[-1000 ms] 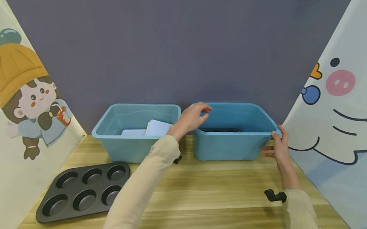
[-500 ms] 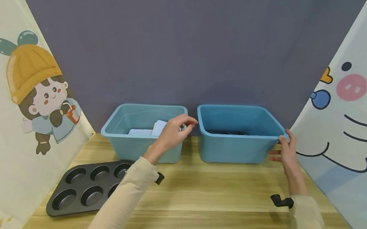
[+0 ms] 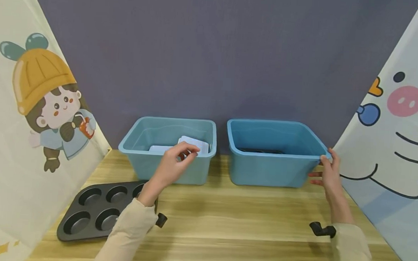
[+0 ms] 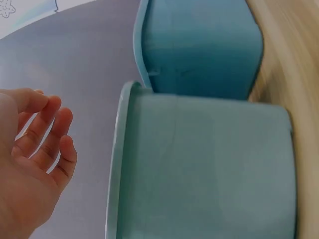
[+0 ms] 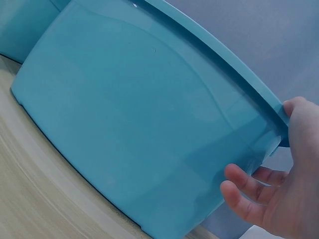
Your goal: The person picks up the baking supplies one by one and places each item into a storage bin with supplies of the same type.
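Observation:
My left hand (image 3: 174,163) hovers in front of the left blue-green plastic bin (image 3: 197,173), its fingers loosely curled around nothing. In the left wrist view that hand (image 4: 37,159) is apart from the bin's rim. Inside this bin lie pale, flat-sided things (image 3: 198,145), partly covered by the front wall and my hand. My right hand (image 3: 329,174) grips the front right corner of the right blue bin (image 3: 267,171). Its thumb lies on the rim and its fingers curl below, as the right wrist view shows. Dark things (image 3: 261,151) sit low in the right bin, mostly hidden.
A dark six-cup muffin tin (image 3: 97,209) lies on the wooden table (image 3: 233,214) at the front left, partly behind my left forearm. A grey wall (image 3: 219,60) rises behind the bins. Panels with cartoon prints stand on both sides.
My left hand has moved left and down, from the right bin's left rim to the front of the left bin. The right hand keeps its grip. The head view has shifted slightly.

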